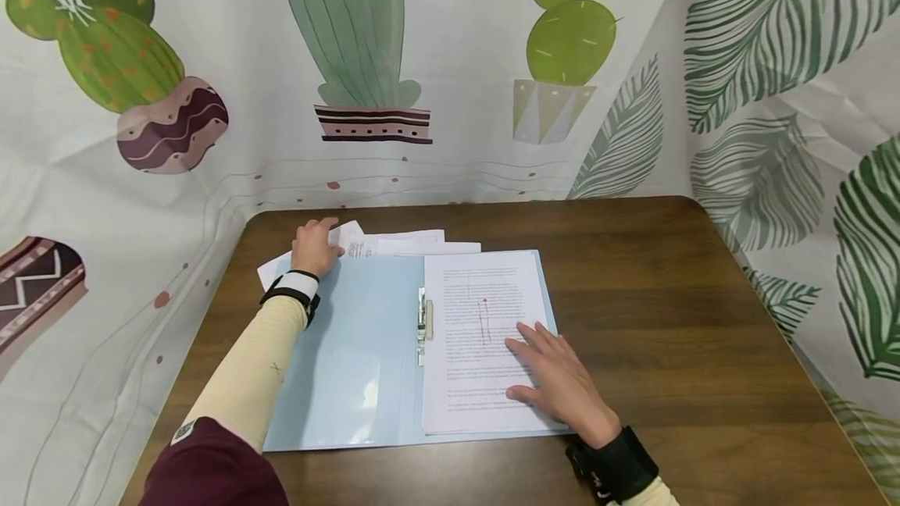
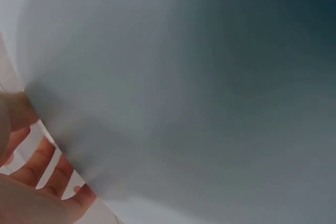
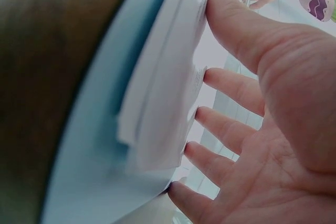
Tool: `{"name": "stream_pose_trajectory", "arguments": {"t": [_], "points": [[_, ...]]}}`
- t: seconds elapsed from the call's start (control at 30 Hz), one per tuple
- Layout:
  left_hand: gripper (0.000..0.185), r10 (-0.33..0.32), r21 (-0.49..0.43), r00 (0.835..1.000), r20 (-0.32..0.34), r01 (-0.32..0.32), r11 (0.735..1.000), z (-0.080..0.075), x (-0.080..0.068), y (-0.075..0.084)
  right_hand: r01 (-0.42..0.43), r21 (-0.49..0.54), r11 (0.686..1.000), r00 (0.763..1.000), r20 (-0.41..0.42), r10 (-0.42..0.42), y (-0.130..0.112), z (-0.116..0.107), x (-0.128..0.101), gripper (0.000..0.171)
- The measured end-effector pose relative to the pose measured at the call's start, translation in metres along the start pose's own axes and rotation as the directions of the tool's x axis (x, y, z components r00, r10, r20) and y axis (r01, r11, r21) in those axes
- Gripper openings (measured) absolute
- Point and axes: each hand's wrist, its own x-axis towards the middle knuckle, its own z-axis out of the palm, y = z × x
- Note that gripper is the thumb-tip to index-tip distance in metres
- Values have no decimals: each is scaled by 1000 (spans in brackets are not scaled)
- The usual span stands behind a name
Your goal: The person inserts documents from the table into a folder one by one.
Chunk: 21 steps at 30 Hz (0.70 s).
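Observation:
A light-blue folder point(image 1: 344, 334) lies spread on the wooden table. On its right side is a stack of printed pages point(image 1: 478, 279) beside a metal clip point(image 1: 425, 326). My left hand point(image 1: 314, 248) is at the folder's top left edge, next to loose papers point(image 1: 415, 246) that stick out behind it. In the left wrist view its fingertips meet the cover's edge and are partly hidden. My right hand point(image 1: 558, 377) rests on the pages' lower right with fingers spread, its fingertips touching the top sheet in the right wrist view.
The brown table point(image 1: 633, 279) extends to the right of the folder. Behind it hangs a white cloth point(image 1: 471, 61) printed with cacti, and leaf-patterned cloth point(image 1: 759, 178) stands on the right.

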Motion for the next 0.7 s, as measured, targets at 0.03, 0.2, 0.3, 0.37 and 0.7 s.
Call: {"name": "stream_pose_trajectory", "arguments": {"t": [0.03, 0.2, 0.3, 0.37, 0.7], "points": [[59, 2, -6, 1000, -16, -2, 1000, 0, 0, -1, 3, 0, 1000, 1000, -4, -3, 0, 0, 0, 76], [47, 21, -26, 995, -95, -23, 999, 0, 4, -8, 12, -1, 1000, 1000, -19, -12, -1, 2, -1, 75], [35, 19, -33, 993, -120, -23, 999, -3, 5, -8, 12, -4, 1000, 1000, -23, -12, -1, 2, -1, 76], [26, 11, -40, 992, -127, -16, 999, -6, 5, -7, 9, -4, 1000, 1000, -20, -9, -1, 1, 0, 76], [14, -50, -53, 993, -103, 44, 998, -10, 3, -5, -11, 1, 1000, 1000, -6, 11, -2, 0, -1, 74]]}}
